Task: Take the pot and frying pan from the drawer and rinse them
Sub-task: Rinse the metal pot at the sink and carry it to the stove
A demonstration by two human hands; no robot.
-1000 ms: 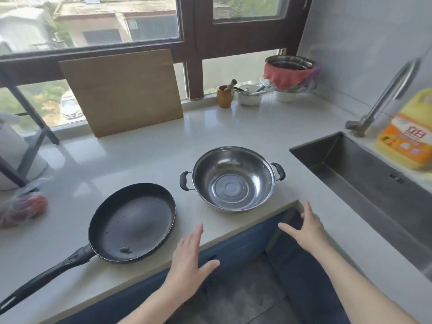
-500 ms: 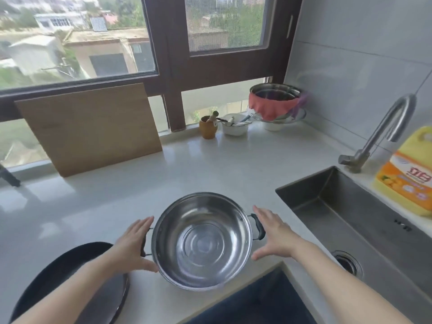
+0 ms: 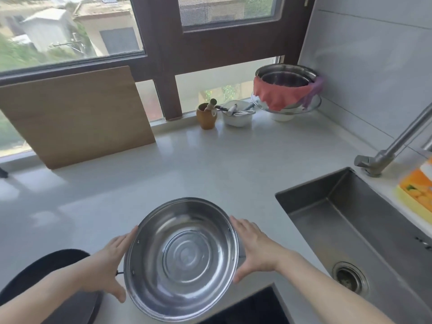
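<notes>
While we look down at the white counter (image 3: 210, 164), we see the steel pot (image 3: 181, 258) near its front edge, tilted a little toward us so that its ringed bottom shows. Our left hand (image 3: 109, 265) is against the pot's left side, thumb low at the rim and fingers reaching up along the wall; our right hand (image 3: 254, 251) is against the right side in the same way. Both hands hide the pot's handles, so we cannot tell whether the fingers curl round them or only press flat, though the grip looks like a hold on both sides. Whether the pot rests on the counter or is just lifted off it is also hard to judge. The dark frying pan (image 3: 53, 272) lies at the lower left, partly under our left forearm. To the right is the steel sink (image 3: 315, 206) with its drain and, behind it, the faucet (image 3: 392, 146). A wooden cutting board (image 3: 77, 115) leans against the window. Farther back stand a brown cup (image 3: 206, 118), a white bowl (image 3: 237, 119) of utensils, and stacked metal bowls (image 3: 286, 76) draped with a red cloth (image 3: 279, 94). A yellow-and-orange bottle (image 3: 416, 185) stands at the right edge.
</notes>
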